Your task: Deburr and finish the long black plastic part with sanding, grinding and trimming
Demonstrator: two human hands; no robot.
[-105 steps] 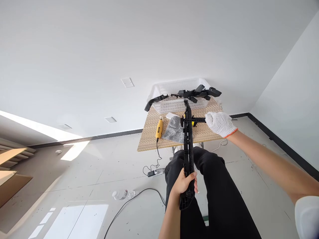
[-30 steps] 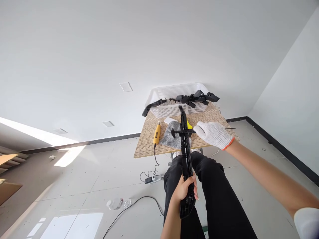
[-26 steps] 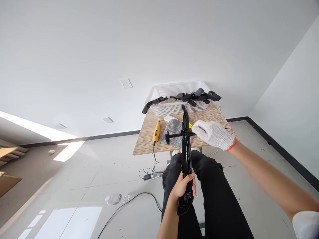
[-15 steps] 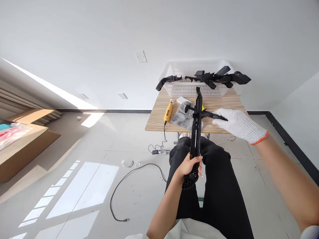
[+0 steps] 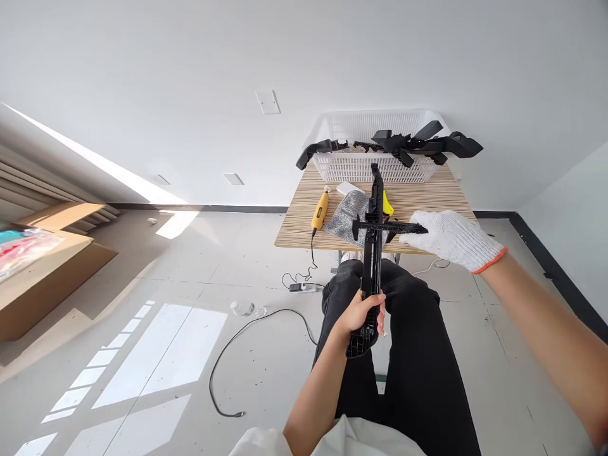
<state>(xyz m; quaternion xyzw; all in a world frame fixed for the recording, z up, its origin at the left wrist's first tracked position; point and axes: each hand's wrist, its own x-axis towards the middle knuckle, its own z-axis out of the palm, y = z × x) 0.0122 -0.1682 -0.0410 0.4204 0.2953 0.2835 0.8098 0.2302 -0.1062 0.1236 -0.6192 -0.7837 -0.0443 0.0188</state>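
Seated at a small wooden table (image 5: 304, 229), black-trousered legs stretched beneath it. Bare left hand (image 5: 363, 315) clenched round the near end of a long black plastic part (image 5: 373, 253), held lengthwise so that it runs away over the lap and out above the near edge of the table. Right hand (image 5: 451, 237) in a white knit glove with an orange cuff, fingers closed on the right end of a thin black file-like tool (image 5: 387, 226), laid crosswise over the long part about midway along it and touching it there; exact kind of tool too small to tell.

On the table, left of the long part: a yellow rotary tool (image 5: 320, 212) with its cord hanging off the near edge to a power strip (image 5: 304, 288) on the floor. Just right of that, a grey cloth (image 5: 349, 214), partly behind the long part. Small white object (image 5: 349, 189) beyond the cloth, and a bit of yellow (image 5: 388, 206) showing just right of the long part.

At the far edge, against the wall: a white plastic basket (image 5: 354, 166), with several black plastic parts (image 5: 408, 144) lying across its rim and sticking out on both sides.

On the floor to the left: a black cable (image 5: 237, 354), a clear plastic bottle (image 5: 242, 309), and cardboard boxes (image 5: 42, 278) at the far left.
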